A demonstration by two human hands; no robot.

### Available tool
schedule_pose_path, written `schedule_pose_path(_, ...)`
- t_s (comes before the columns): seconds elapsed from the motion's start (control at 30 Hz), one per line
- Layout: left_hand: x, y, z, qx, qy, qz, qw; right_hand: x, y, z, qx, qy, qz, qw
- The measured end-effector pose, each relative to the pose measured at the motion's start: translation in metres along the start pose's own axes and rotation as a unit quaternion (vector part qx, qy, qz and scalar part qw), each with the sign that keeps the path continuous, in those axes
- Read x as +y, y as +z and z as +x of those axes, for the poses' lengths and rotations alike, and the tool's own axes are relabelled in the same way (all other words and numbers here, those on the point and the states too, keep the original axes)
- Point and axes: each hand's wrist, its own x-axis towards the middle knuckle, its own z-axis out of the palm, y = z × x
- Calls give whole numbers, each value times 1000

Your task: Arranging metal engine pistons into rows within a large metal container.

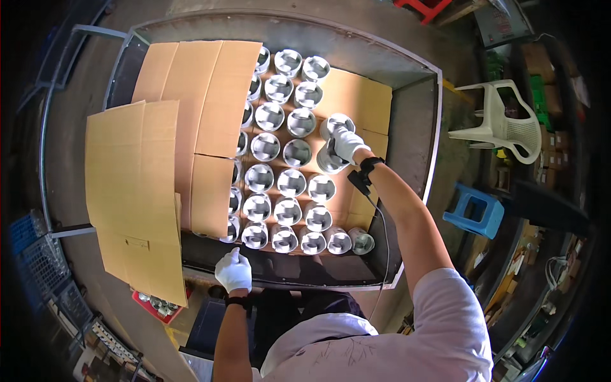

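Observation:
Rows of silver metal pistons [265, 147] stand on brown cardboard inside a large dark metal bin. My right hand [347, 145], in a white glove, reaches over the right part of the rows. Its fingers close on a piston [330, 160] that looks slightly tilted, and they come against another piston [337, 121] just beyond it; the exact grip is partly hidden. At the bin's near edge is my left hand [233, 272], also white-gloved, its fingers curled with nothing visible in them. The nearest piston [255, 235] stands just past that hand.
Cardboard sheets [207, 95] cover the bin's left part, and one sheet [130, 191] overhangs its left side. The bin's metal wall [417, 127] rises around the pistons. A cable [386, 248] hangs from my right wrist. A white chair [509, 124] and blue stool [474, 210] stand rightward.

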Motion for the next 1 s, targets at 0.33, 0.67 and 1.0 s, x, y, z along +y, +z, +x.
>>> schedule_pose_path(0.33,5,-2,4,-17,10,0,1000,-39,-7,6,-4,205,-109,973)
schedule_pose_path(0.67,-1,-1,1,-20,5,-1,1000,-101,-1,-7,71,384,84,917)
schedule_pose_path(1.0,1,3,2,-5,18,-14,1000,-42,14,-14,33,253,-72,964)
